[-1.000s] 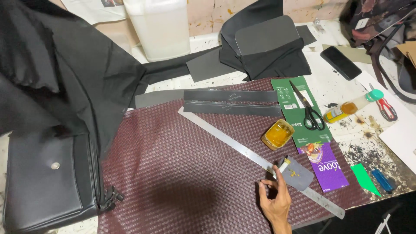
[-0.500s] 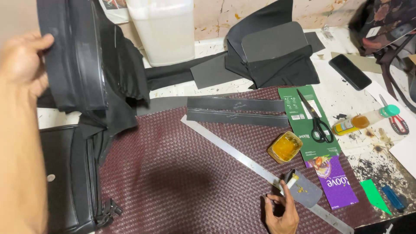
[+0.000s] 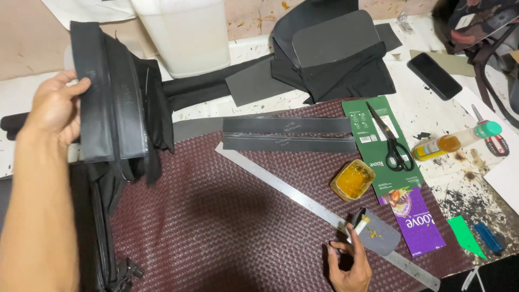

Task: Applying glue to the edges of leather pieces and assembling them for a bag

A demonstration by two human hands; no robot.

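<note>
I see the maroon woven mat (image 3: 227, 227) covering most of the bench, white jug (image 3: 186, 32) at the back edge. The black bag panel (image 3: 111, 92) is the main item: long stitched leather-like piece with a zip line down it, held upright at the mat's left edge, loose black fabric hanging off its right side. Left hand (image 3: 57, 108) grips its left edge, fingers curled over the top corner, thumb behind. Against half a second ago the panel sits lower and more central in view, hand lower with it. Steel ruler (image 3: 303, 200) lies diagonal across the mat, two dark strips (image 3: 286, 134) parallel above it. Scissors (image 3: 392, 140) on the green card (image 3: 378, 146), yellow glue tub (image 3: 352, 180) just beside. Right hand (image 3: 351, 265) low on the mat, fingers pinched on a small glue brush (image 3: 359, 223) over the grey patch (image 3: 381, 238), same spot as before
</note>
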